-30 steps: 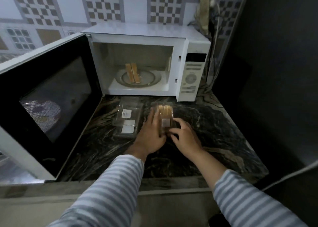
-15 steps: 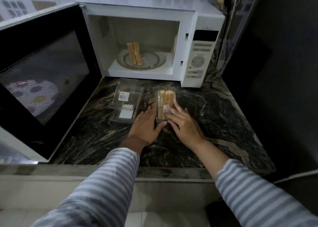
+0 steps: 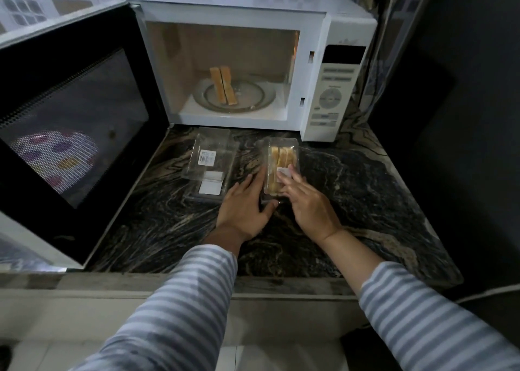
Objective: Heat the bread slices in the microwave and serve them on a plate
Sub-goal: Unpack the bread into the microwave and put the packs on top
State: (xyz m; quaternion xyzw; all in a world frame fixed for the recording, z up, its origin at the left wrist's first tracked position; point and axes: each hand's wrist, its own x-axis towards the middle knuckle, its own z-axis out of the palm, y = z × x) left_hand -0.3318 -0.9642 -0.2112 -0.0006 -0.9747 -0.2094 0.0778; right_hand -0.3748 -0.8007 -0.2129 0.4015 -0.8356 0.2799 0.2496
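A white microwave (image 3: 332,61) stands at the back of the counter, its door (image 3: 70,123) swung wide to the left. Inside, two bread slices (image 3: 223,89) stand on edge on a plate (image 3: 253,97). On the dark marbled counter in front lies a clear plastic box with more bread slices (image 3: 281,156). My left hand (image 3: 243,204) lies flat on the counter against the box's left side, thumb at its near end. My right hand (image 3: 306,199) rests on the box's lid with straight fingers.
An empty clear plastic box (image 3: 209,162) with labels lies left of the bread box. The open door blocks the counter's left side. A dark wall stands at the right. The counter's front edge (image 3: 253,283) runs below my wrists.
The view has dropped and moved closer to the counter. My right hand went from curled at the box's near end to flat on its lid. My left hand stayed beside the box.
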